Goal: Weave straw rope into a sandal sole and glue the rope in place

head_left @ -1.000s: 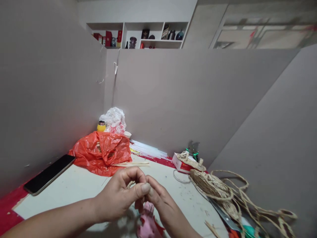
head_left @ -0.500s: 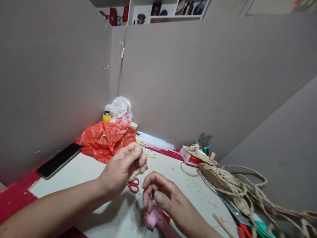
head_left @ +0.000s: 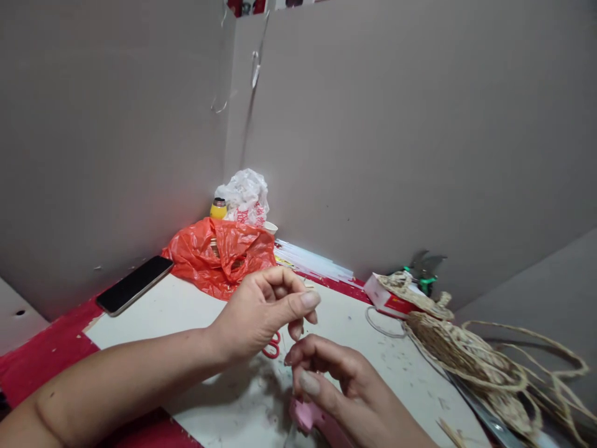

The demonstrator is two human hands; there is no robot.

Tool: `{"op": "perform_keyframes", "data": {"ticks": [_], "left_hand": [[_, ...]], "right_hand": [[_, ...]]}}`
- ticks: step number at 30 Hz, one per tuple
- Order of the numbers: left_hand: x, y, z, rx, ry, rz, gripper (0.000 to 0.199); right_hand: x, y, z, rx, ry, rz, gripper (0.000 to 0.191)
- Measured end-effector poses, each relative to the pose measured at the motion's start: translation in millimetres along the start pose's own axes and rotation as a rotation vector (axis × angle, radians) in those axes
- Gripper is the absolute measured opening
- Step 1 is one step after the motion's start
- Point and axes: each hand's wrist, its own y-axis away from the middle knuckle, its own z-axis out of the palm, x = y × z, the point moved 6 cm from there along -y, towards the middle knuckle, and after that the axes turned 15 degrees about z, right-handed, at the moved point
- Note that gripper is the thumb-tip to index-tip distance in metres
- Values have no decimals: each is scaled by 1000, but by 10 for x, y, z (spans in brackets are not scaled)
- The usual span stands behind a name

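My left hand (head_left: 270, 308) is raised over the white board (head_left: 224, 407), thumb pressed against the bent fingers. Whatever sits in that pinch is too small or hidden to make out. Just below and to the right, my right hand (head_left: 342, 382) has its fingers curled and its thumb close to them; what is between them, if anything, cannot be seen. A pink tool that looks like a glue gun (head_left: 321, 423) shows under the right hand, partly covered by it. Red scissor handles (head_left: 272, 345) peek out beneath the left hand.
A black phone (head_left: 135, 286) lies at the left, beside a red plastic bag (head_left: 205, 255). Behind are a yellow jar (head_left: 218, 209), a white bag (head_left: 247, 190) and translucent sticks (head_left: 312, 261). Braided cord (head_left: 471, 354) and a red-white box (head_left: 387, 297) crowd the right.
The view has tilted down and turned left, so the scene sits further right. My left thumb has straightened over the fingers; my right hand is still curled over the pink tool.
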Motion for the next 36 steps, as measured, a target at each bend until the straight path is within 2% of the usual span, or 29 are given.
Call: {"op": "perform_keyframes", "data": {"ticks": [5, 11, 16, 20, 24, 28, 32, 36], "left_hand": [[-30, -22, -51, 29, -43, -21, 20], [-57, -37, -64, 17, -52, -29, 23], [-94, -56, -88, 45, -31, -31, 41], [-65, -63, -92, 47, -34, -14, 48], [-15, -66, -122, 83, -60, 19, 36], [27, -80, -156, 128, -62, 36, 22], [62, -97, -167, 142, -54, 66, 11], [43, -97, -174, 146, -39, 52, 12]], "right_hand": [[67, -31, -22, 59, 5, 47, 31], [53, -49, -37, 107, 113, 36, 32], [16, -58, -112, 251, 223, -43, 32], [10, -34, -148, 355, 158, -71, 37], [42, -14, -180, 451, 40, -49, 37], [58, -21, -212, 496, 24, -54, 38], [59, -48, -217, 482, 56, -81, 36], [23, -65, -192, 449, 137, -172, 35]]}}
